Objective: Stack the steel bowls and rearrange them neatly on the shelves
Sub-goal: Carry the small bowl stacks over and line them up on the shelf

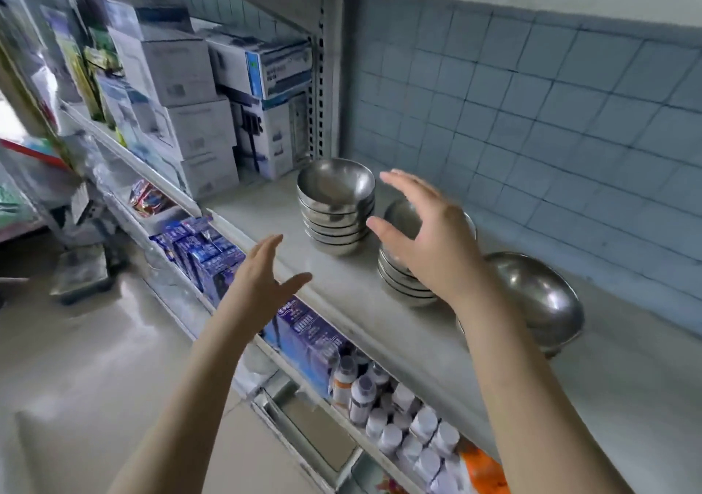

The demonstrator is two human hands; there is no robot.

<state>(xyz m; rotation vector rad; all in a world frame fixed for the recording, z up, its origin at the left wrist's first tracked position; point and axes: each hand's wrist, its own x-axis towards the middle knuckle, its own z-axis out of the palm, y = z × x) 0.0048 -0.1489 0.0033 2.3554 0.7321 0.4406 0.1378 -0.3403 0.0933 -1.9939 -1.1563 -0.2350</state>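
- I see the left hand open: fingers straight and together, thumb spread apart, holding nothing. It hovers over the front edge of the shelf.
- The tall stack of steel bowls stands on this shelf, beyond the left hand and to its right, well apart from it. Several bowls are nested, rims up.
- I see the right hand open too: fingers spread wide and slightly bent, thumb pointing at the tall stack, gripping nothing.
- The shorter stack of bowls sits directly under the right palm, just right of the tall stack. The hand covers its top; I cannot tell whether the two touch.
- The right thumb tip is near the tall stack's side, with a gap visible.
- A larger steel bowl sits farther right on the same shelf, partly behind the right forearm.
- White cartons fill the shelf's left end.
- On the shelf below: blue boxes and white bottles.
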